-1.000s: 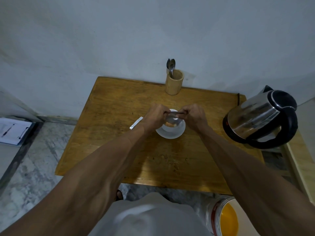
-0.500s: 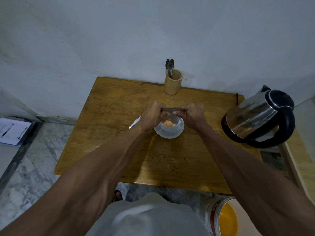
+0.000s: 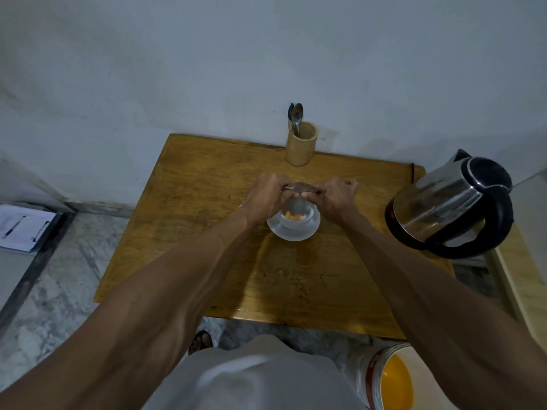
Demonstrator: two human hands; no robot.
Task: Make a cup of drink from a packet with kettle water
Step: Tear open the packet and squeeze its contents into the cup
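Note:
A white cup (image 3: 297, 215) stands on a white saucer (image 3: 291, 232) in the middle of the wooden table (image 3: 207, 208), with orange powder (image 3: 294, 216) at its bottom. Just above the cup's far rim I hold a dark drink packet (image 3: 299, 188) stretched level between both hands. My left hand (image 3: 265, 194) pinches its left end and my right hand (image 3: 336, 196) pinches its right end. A steel kettle (image 3: 447, 205) with a black lid and handle stands at the table's right edge.
A bamboo holder (image 3: 301, 147) with spoons (image 3: 296, 115) stands at the table's back edge by the wall. On the floor are a clipboard (image 3: 25, 227) at the left and an open bucket (image 3: 393, 380) of yellow-orange contents at the lower right.
Both hands have drawn slightly apart and lifted a little with the packet, which is now stretched flatter above the cup. More orange powder shows inside the cup.

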